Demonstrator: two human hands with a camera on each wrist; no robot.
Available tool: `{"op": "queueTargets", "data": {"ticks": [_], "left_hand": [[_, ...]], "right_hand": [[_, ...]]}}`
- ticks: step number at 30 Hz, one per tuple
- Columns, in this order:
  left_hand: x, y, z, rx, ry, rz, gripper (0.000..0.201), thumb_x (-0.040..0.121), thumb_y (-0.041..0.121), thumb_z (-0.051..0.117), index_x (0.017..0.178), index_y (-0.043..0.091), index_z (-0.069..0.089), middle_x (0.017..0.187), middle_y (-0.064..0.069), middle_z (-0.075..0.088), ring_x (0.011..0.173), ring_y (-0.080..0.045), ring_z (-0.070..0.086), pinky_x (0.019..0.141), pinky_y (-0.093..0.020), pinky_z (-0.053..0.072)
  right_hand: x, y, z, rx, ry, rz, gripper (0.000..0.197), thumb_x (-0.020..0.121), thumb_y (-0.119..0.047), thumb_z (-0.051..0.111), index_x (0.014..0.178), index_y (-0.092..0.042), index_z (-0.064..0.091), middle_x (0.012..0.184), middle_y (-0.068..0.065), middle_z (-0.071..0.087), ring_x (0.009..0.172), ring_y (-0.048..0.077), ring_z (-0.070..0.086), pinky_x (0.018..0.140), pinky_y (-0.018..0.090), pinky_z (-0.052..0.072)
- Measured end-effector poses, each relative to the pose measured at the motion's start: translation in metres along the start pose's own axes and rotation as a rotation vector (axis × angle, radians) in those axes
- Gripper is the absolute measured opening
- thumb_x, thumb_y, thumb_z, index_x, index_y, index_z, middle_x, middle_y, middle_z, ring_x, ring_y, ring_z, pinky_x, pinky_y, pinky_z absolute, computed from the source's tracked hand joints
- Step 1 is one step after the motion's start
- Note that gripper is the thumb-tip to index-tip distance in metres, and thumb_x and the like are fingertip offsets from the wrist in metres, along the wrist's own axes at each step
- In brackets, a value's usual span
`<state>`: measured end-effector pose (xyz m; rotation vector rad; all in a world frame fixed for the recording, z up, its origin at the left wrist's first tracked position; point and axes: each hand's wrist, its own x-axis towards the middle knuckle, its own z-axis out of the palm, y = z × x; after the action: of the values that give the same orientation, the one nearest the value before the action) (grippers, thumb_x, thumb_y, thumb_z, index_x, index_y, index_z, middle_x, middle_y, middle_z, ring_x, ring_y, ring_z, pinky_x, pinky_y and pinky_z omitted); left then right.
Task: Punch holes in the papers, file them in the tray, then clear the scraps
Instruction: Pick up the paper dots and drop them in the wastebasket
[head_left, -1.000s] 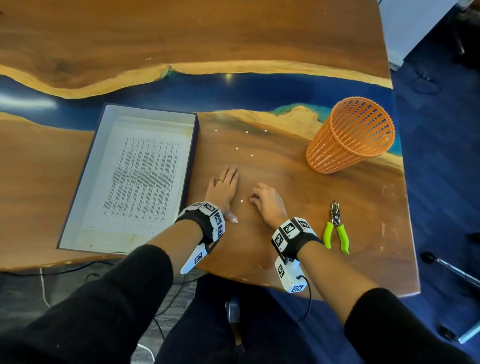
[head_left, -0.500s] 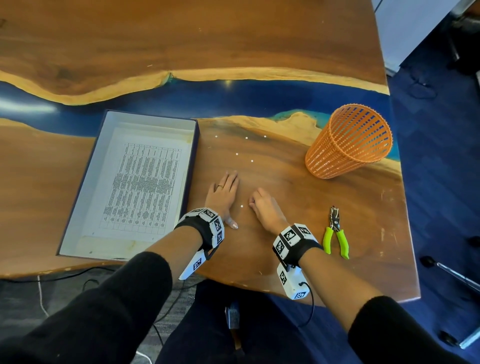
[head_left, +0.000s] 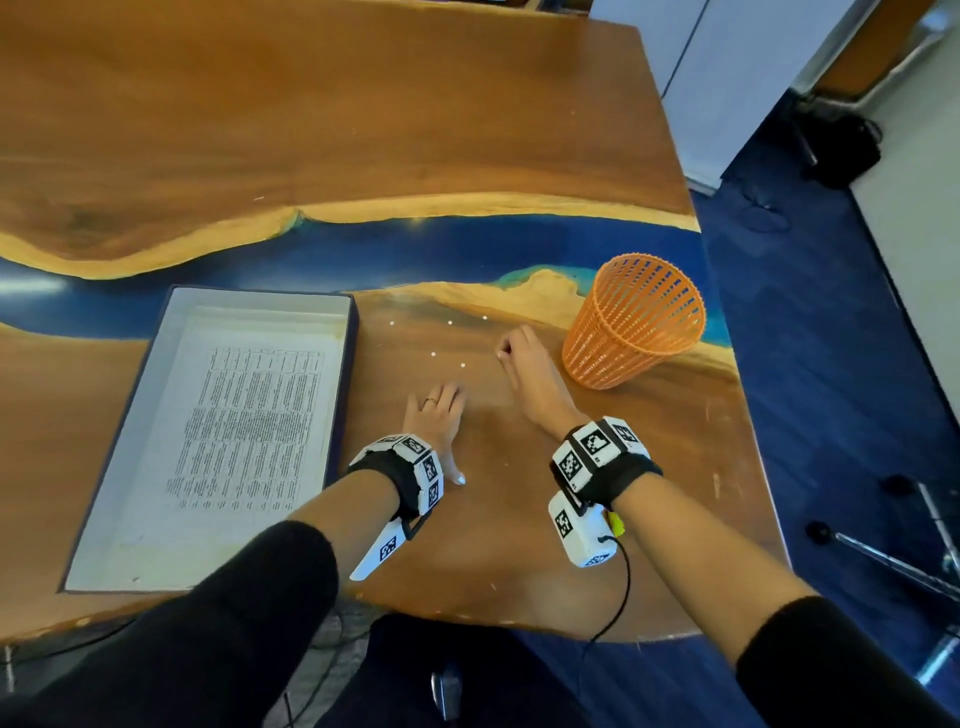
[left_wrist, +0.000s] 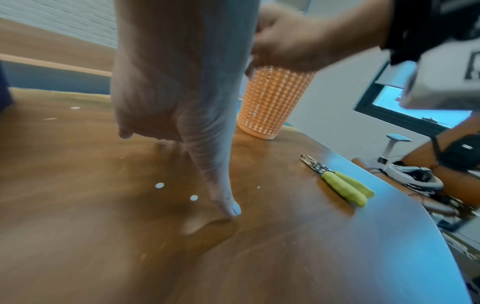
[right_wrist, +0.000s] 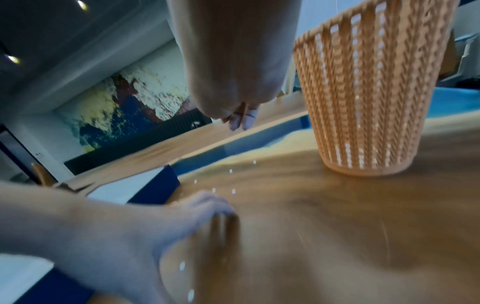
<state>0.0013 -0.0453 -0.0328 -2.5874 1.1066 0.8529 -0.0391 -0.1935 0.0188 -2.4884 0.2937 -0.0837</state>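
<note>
My left hand (head_left: 436, 410) lies flat on the wooden table, thumb tip down, with two white paper scraps (left_wrist: 159, 185) beside the thumb. My right hand (head_left: 506, 353) hovers raised just left of the orange mesh basket (head_left: 634, 332), its fingertips (right_wrist: 241, 121) pinched together on what seems a tiny scrap. Several more scraps (head_left: 433, 354) dot the table beyond my left hand. The printed papers (head_left: 249, 426) lie in the blue-walled tray (head_left: 354, 364) at left. The green-handled hole punch (left_wrist: 337, 181) lies on the table at right, mostly hidden under my right wrist in the head view.
The table's right edge (head_left: 748, 467) runs close behind the basket and the punch. Blue floor with chair legs (head_left: 883, 556) lies beyond it. A blue resin strip (head_left: 415, 244) crosses the table behind the tray.
My right hand has lifted off the table and moved forward and right toward the basket, fingers pinched. The scrap that lay between my hands no longer shows. My left hand stays flat.
</note>
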Motion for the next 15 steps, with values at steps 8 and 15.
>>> {"op": "queueTargets", "data": {"ticks": [8, 15], "left_hand": [[0.019, 0.033, -0.004, 0.049, -0.067, 0.096, 0.121, 0.069, 0.053, 0.076, 0.152, 0.017, -0.003, 0.16, -0.001, -0.008, 0.149, -0.024, -0.002, 0.117, -0.054, 0.013], [0.024, 0.043, -0.017, 0.088, -0.144, 0.062, 0.117, 0.072, 0.053, 0.074, 0.152, 0.015, -0.003, 0.16, -0.001, -0.011, 0.149, -0.027, -0.001, 0.116, -0.054, 0.016]], "right_hand": [[0.023, 0.023, -0.094, 0.069, 0.341, 0.025, 0.008, 0.094, -0.008, 0.045, 0.091, -0.007, 0.053, 0.091, 0.004, 0.048, 0.081, 0.011, 0.041, 0.072, 0.006, 0.033], [0.029, 0.075, -0.121, -0.057, 0.275, 0.295, 0.018, 0.09, -0.004, 0.048, 0.073, -0.008, 0.055, 0.08, 0.008, 0.051, 0.08, 0.018, 0.046, 0.073, 0.03, 0.033]]}}
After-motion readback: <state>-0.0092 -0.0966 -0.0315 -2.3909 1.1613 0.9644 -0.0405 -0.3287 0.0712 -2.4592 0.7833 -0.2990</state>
